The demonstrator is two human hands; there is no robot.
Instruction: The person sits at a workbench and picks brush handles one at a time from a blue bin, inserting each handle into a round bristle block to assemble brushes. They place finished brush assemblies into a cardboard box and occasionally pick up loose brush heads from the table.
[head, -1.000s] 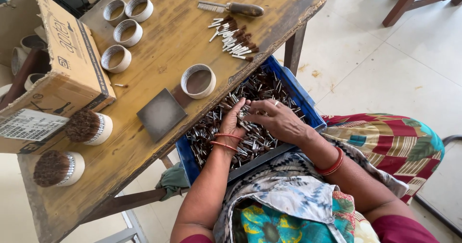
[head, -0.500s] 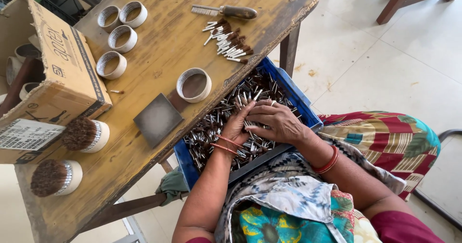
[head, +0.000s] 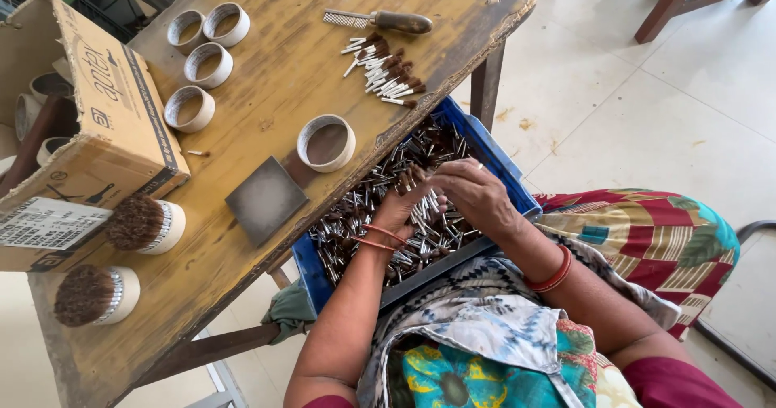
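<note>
Resting on the person's lap, a blue plastic crate (head: 493,153) holds a heap of small metal-ferruled brush pieces (head: 356,222). The left hand (head: 400,210) digs into the heap, its grip curled around a few pieces. The right hand (head: 473,194) meets it, fingers pinched together on pieces too. Beyond, on the worn wooden worktop (head: 275,77), sit a grey square plate (head: 265,199), a white round ring cup (head: 326,143) and a row of finished small brushes (head: 384,69).
</note>
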